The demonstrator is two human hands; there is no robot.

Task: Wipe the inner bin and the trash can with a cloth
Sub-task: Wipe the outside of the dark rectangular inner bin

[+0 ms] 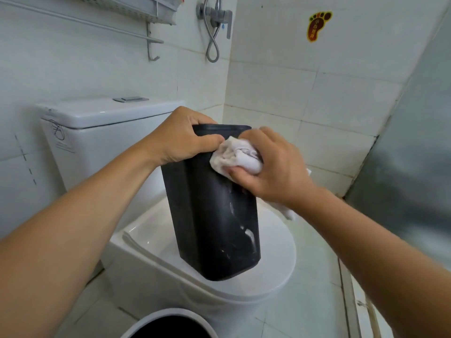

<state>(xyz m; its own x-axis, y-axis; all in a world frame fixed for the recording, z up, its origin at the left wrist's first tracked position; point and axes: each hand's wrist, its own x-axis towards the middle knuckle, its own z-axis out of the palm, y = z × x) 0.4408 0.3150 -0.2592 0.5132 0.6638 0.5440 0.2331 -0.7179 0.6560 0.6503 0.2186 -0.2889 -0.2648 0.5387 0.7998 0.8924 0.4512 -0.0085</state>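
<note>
A black inner bin [212, 220] stands upright on the closed white toilet lid [275, 259], with wet streaks down its near side. My left hand [180, 137] grips the bin's top rim at the left. My right hand [268, 164] is closed on a crumpled white cloth [236, 157] and presses it against the upper right of the bin's near wall; a tail of cloth hangs below my wrist. The white rim of the trash can [170, 318], dark inside, shows at the bottom edge of the view.
The toilet tank [97, 123] stands behind the bin at the left. A shower valve with a looped hose [214, 25] and a towel rack [136, 18] hang on the tiled wall. A frosted glass panel [415, 167] closes the right side.
</note>
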